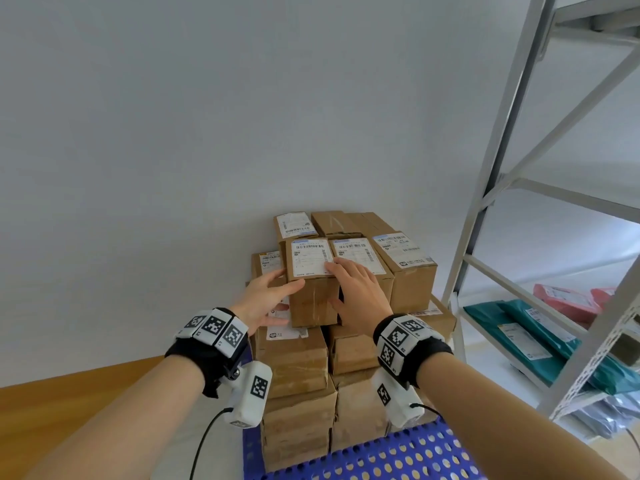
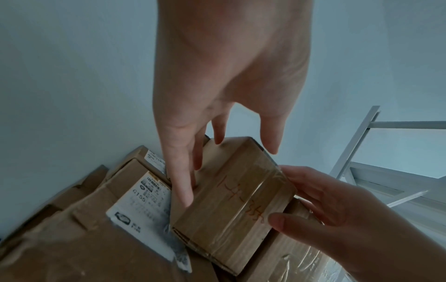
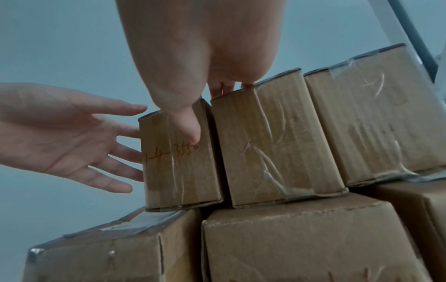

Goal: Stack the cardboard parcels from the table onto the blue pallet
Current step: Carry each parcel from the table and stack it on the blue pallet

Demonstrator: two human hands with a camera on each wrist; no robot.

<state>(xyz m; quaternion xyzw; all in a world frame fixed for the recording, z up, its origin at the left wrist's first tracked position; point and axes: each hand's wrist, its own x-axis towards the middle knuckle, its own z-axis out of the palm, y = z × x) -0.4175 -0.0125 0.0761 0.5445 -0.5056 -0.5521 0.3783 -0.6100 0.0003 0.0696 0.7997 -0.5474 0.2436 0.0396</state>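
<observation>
Several cardboard parcels are stacked in layers on the blue pallet against the wall. A small taped parcel with a white label stands on the top layer, tight against its right neighbour. My left hand touches the parcel's left side with straight fingers. My right hand lies over its top right edge, thumb pressing the front face.
A grey metal shelf rack stands close on the right, with teal and red mailer bags on its lower shelf. A wooden surface lies at the lower left. The white wall is right behind the stack.
</observation>
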